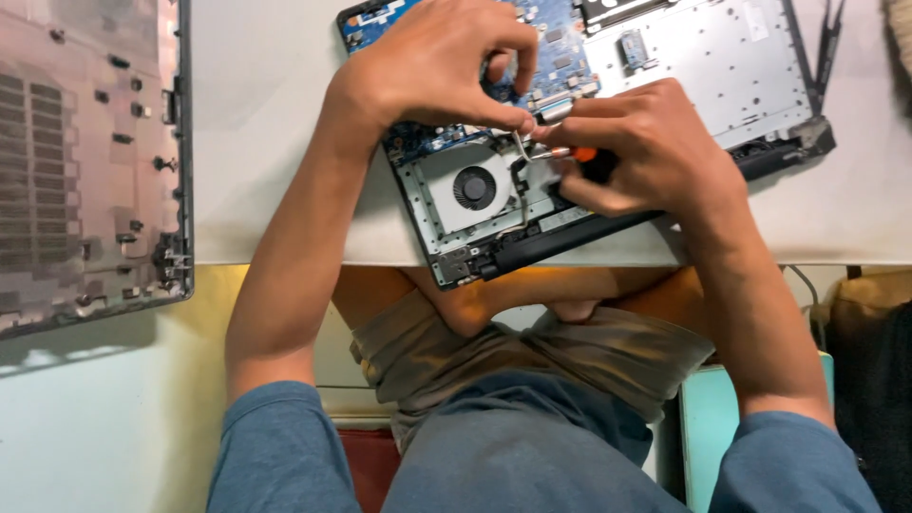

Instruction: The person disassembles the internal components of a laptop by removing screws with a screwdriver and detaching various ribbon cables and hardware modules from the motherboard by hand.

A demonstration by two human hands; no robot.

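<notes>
Mid-step on opened laptop (665, 66) at near table (266, 190) edge: left hand (437, 62) pinching small part beside fan (473, 187), right hand (655, 152) clamped on orange-handled screwdriver (575, 154); next calls for steady tip seating, probably.

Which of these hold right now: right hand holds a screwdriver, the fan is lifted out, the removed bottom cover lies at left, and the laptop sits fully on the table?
1. The right hand holds an orange-and-black screwdriver. True.
2. The cooling fan is lifted out. False: it sits in the open laptop.
3. The removed bottom cover lies at left. True.
4. The laptop sits fully on the table. False: its near corner overhangs the edge.
5. The left hand pinches at the screwdriver tip. True.
</notes>
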